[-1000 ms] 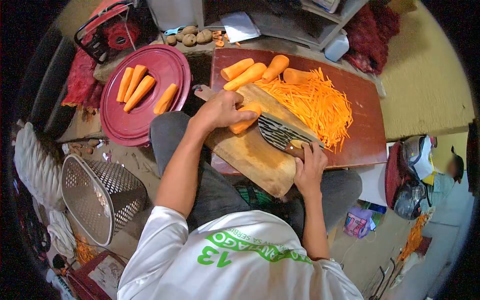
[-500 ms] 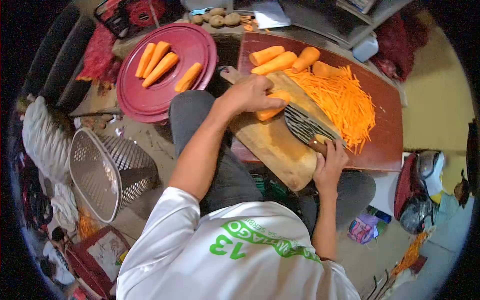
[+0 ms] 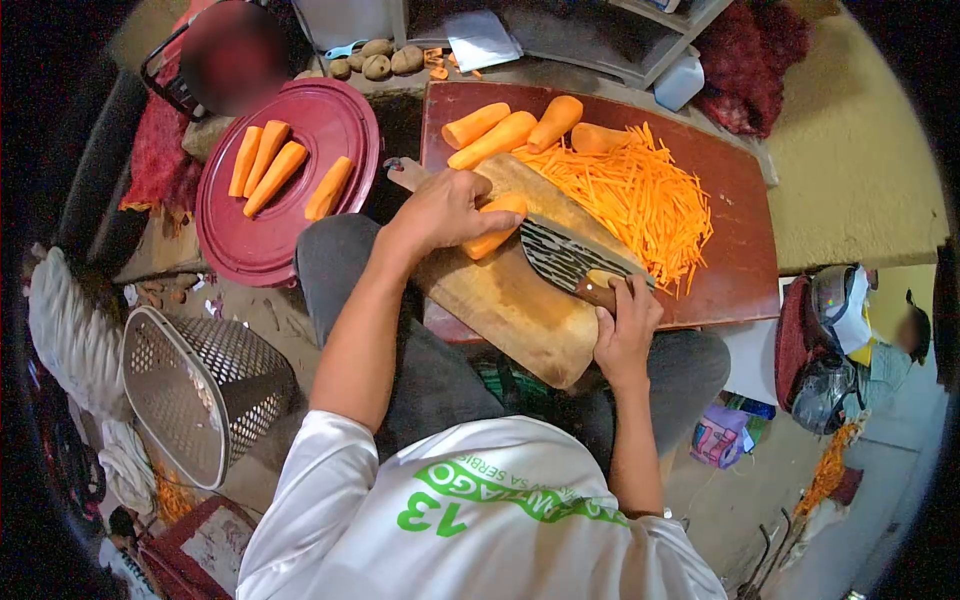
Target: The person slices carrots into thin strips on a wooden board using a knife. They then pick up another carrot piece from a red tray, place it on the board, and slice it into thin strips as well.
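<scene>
My left hand (image 3: 440, 210) grips a peeled carrot (image 3: 494, 228) on the wooden cutting board (image 3: 520, 310). The board lies tilted across my lap and the edge of the red table (image 3: 745, 240). My right hand (image 3: 628, 325) is closed round the wooden handle of a knife (image 3: 575, 258), whose broad, dark-patterned blade reaches to the carrot's cut end. Beyond the board lies a heap of carrot strips (image 3: 640, 200). Several whole peeled carrots (image 3: 510, 130) rest at the table's far left.
A red round lid (image 3: 225, 225) at the left holds several peeled carrots. Below it stands a plastic basket (image 3: 240, 380). Potatoes (image 3: 376, 67) and a white sheet (image 3: 482, 40) are at the back. Helmets (image 3: 825, 395) lie at the right. A person (image 3: 125, 560) is at the lower left.
The view has shifted, so the table, board and lid appear further left. Both hands keep their grip on the carrot and the knife.
</scene>
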`<state>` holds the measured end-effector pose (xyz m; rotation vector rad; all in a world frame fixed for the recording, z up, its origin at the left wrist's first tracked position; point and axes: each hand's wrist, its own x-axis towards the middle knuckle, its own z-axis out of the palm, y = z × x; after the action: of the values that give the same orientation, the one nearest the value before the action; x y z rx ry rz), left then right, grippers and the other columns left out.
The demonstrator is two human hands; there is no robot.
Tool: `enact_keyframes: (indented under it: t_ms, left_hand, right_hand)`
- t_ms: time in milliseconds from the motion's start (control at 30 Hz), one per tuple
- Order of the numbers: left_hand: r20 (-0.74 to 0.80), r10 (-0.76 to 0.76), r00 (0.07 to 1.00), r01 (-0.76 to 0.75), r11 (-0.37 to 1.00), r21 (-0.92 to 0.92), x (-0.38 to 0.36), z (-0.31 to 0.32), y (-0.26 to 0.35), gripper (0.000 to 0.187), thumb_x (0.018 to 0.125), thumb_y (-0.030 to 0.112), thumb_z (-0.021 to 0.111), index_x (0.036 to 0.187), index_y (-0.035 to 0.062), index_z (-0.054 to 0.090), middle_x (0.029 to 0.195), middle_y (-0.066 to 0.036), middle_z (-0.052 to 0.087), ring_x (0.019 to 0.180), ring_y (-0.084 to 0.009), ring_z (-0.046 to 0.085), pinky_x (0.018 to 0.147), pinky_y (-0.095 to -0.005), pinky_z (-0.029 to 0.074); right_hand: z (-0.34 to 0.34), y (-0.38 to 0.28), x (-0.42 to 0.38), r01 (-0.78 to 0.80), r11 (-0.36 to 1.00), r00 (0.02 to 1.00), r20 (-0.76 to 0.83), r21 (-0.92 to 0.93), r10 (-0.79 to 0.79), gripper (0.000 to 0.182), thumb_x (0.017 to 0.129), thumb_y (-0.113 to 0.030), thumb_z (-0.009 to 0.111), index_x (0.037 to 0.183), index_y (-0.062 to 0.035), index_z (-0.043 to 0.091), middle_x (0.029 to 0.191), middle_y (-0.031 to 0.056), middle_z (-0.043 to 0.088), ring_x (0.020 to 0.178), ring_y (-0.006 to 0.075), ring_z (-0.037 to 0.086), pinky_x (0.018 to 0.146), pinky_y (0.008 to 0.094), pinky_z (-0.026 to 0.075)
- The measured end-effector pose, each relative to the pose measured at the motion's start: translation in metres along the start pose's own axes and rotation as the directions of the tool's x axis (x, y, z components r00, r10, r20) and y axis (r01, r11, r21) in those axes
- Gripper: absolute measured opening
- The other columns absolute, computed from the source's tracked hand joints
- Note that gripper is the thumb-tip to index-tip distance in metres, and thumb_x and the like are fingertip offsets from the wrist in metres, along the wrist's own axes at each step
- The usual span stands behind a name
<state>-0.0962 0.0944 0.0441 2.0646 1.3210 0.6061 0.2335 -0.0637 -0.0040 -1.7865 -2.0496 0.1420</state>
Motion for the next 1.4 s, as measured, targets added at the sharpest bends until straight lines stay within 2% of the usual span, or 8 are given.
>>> enact_keyframes:
  t_ms: [100,400,433,533,633,900,1133,1400]
  left_hand:
    - [0.015,0.005,1.000,-0.006,0.999,0.050,0.001,0.001,-0.003,0.068,0.090,0.059,0.083,0.072,-0.0031,0.064,0.061,-0.015,0.061,0.057,-0.0244,0.060,0.057,-0.0455,0.046]
    - [-0.106,0.150,0.983,-0.154,0.988,-0.029,-0.023,-0.005,0.000,0.065,0.076,0.054,0.095,0.077,-0.0047,0.067,0.072,-0.024,0.068,0.069,-0.0413,0.071,0.066,-0.0496,0.053]
    - [0.028,0.030,0.999,-0.030,1.000,-0.008,-0.028,-0.010,0.008,0.064,0.074,0.047,0.097,0.104,-0.0047,0.074,0.093,-0.022,0.075,0.088,-0.0364,0.075,0.081,-0.0449,0.058]
    - [0.007,0.063,0.998,-0.063,0.998,0.017,-0.040,-0.001,0.016,0.068,0.076,0.041,0.097,0.120,-0.0036,0.072,0.108,-0.024,0.075,0.102,-0.0403,0.073,0.091,-0.0460,0.058]
    - [-0.176,0.180,0.968,-0.156,0.977,0.143,-0.059,0.017,0.021,0.064,0.077,0.036,0.093,0.123,-0.0017,0.069,0.114,-0.026,0.069,0.115,-0.0439,0.064,0.100,-0.0510,0.052]
    - [-0.266,0.152,0.952,-0.138,0.988,0.072,-0.076,0.042,0.046,0.069,0.082,0.025,0.090,0.140,0.0006,0.063,0.127,-0.026,0.068,0.124,-0.0462,0.063,0.108,-0.0522,0.050]
    - [-0.306,0.064,0.950,-0.091,0.993,-0.075,-0.073,0.058,0.053,0.071,0.082,0.024,0.092,0.140,-0.0010,0.061,0.123,-0.023,0.063,0.115,-0.0453,0.064,0.101,-0.0498,0.052]
    - [-0.364,0.019,0.931,-0.087,0.982,-0.169,-0.069,0.064,0.038,0.068,0.074,0.021,0.099,0.129,-0.0025,0.065,0.116,-0.020,0.068,0.110,-0.0390,0.068,0.098,-0.0437,0.056]
  right_hand:
    - [-0.001,-0.002,0.000,-0.030,1.000,0.999,0.020,0.001,0.030,0.061,0.088,-0.009,0.078,0.146,-0.0051,0.058,0.159,0.0256,0.045,0.141,0.0487,0.042,0.120,0.0571,0.032]
    - [-0.027,-0.026,0.001,0.063,0.978,0.995,0.085,-0.199,-0.047,0.048,0.100,-0.021,0.072,0.144,-0.0092,0.059,0.148,0.0210,0.054,0.132,0.0428,0.049,0.112,0.0557,0.035]
    - [-0.032,-0.028,0.002,0.076,0.976,0.991,0.127,-0.203,-0.051,0.047,0.099,-0.023,0.073,0.143,-0.0100,0.060,0.145,0.0194,0.056,0.130,0.0410,0.051,0.110,0.0569,0.035]
    - [-0.044,-0.030,0.001,0.110,0.972,0.969,0.240,-0.207,-0.058,0.044,0.098,-0.027,0.075,0.138,-0.0121,0.062,0.137,0.0154,0.061,0.121,0.0366,0.059,0.107,0.0591,0.037]
    - [-0.053,-0.032,-0.002,0.140,0.969,0.950,0.303,-0.205,-0.073,0.039,0.098,-0.024,0.074,0.132,-0.0118,0.062,0.127,0.0138,0.065,0.113,0.0353,0.063,0.104,0.0572,0.038]
    - [-0.078,-0.036,-0.033,0.159,0.987,0.911,0.379,0.036,-0.161,0.038,0.090,-0.005,0.075,0.123,-0.0008,0.056,0.118,0.0237,0.061,0.110,0.0455,0.063,0.094,0.0543,0.051]
    - [-0.104,-0.057,-0.058,-0.152,0.982,0.905,0.416,0.113,0.092,0.037,0.097,-0.008,0.068,0.132,-0.0003,0.056,0.121,0.0293,0.067,0.111,0.0524,0.066,0.095,0.0585,0.055]
    - [-0.115,-0.058,-0.051,-0.417,0.809,0.889,0.369,0.414,0.270,0.054,0.106,-0.018,0.066,0.157,-0.0083,0.051,0.138,0.0276,0.070,0.129,0.0433,0.069,0.107,0.0487,0.056]
